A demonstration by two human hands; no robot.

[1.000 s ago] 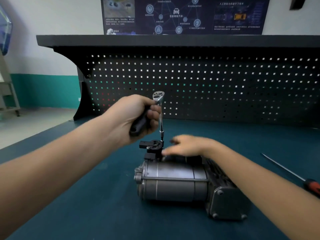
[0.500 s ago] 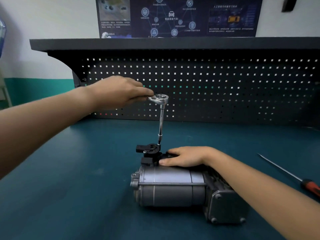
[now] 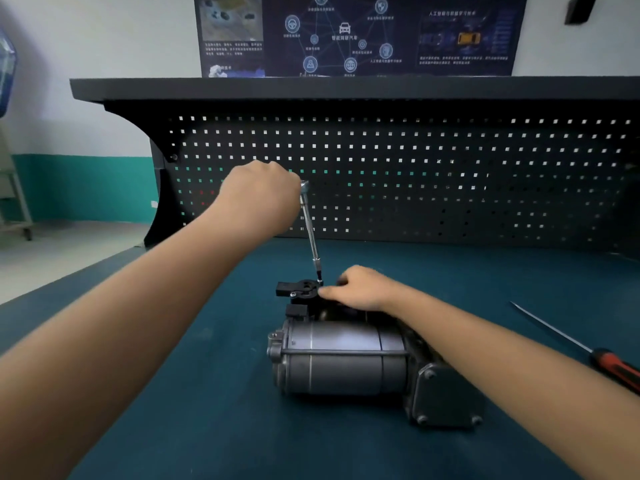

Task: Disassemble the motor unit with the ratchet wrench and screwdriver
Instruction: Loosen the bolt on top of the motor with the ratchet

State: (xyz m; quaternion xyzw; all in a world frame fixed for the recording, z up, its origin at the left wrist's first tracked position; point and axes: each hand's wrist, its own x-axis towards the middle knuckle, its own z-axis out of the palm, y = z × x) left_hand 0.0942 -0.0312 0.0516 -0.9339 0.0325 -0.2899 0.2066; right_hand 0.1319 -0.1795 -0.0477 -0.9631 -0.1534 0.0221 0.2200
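Note:
The grey cylindrical motor unit lies on its side on the blue-green bench mat, with a black connector bracket on top at its left end. My left hand grips the handle of the ratchet wrench, which the hand mostly hides. The wrench's long extension slants down and its tip sits on the bracket's right side. My right hand rests on top of the motor just right of the bracket, fingers reaching toward the socket tip. A red-handled screwdriver lies on the mat at the right.
A black pegboard back panel with a shelf over it stands behind the bench. A dark poster hangs on the wall above. The bench's left edge runs diagonally, with floor beyond it.
My left hand has swung the wrench handle round toward me, so the hand now covers the ratchet head. The extension leans more. My right hand has slid slightly toward the bracket.

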